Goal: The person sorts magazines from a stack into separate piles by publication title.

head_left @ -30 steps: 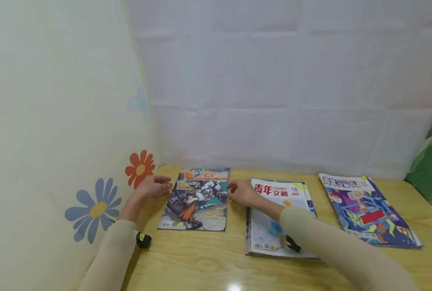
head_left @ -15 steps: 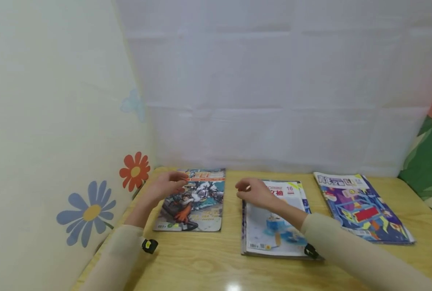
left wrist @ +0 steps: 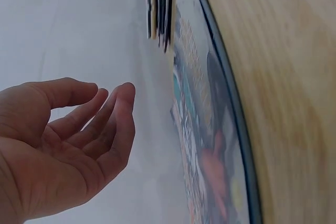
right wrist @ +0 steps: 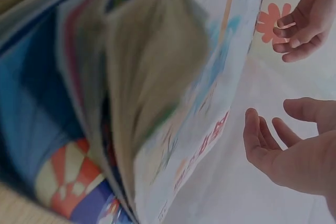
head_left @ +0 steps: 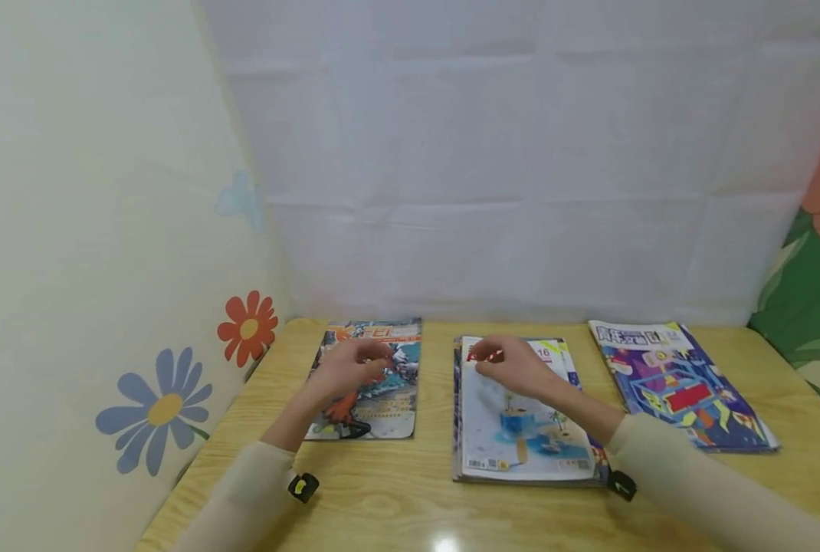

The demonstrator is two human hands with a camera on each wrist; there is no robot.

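Observation:
Above the left magazine (head_left: pixel 382 410), which has a colourful comic-style cover, hovers my left hand (head_left: pixel 348 372). Its fingers bend loosely around nothing, as the left wrist view also shows of the hand (left wrist: pixel 79 140). My right hand (head_left: pixel 516 368) is over the upper part of the middle stack of magazines (head_left: pixel 482 429), whose top cover is white with a blue island picture. In the right wrist view that hand (right wrist: pixel 294 150) has relaxed, slightly bent fingers and holds nothing. The right forearm and hand hide part of the white cover and its red title.
To the right lies another pile of magazines (head_left: pixel 686 391) with a purple cover. All rest on a wooden table (head_left: pixel 382 506). A white sheet (head_left: pixel 451 153) hangs behind, and a wall with painted flowers (head_left: pixel 165 410) borders the left side.
Both hands have lifted away from the sides of the left magazine. The left hand has moved right over it, the right hand right over the middle stack. The view has shifted slightly.

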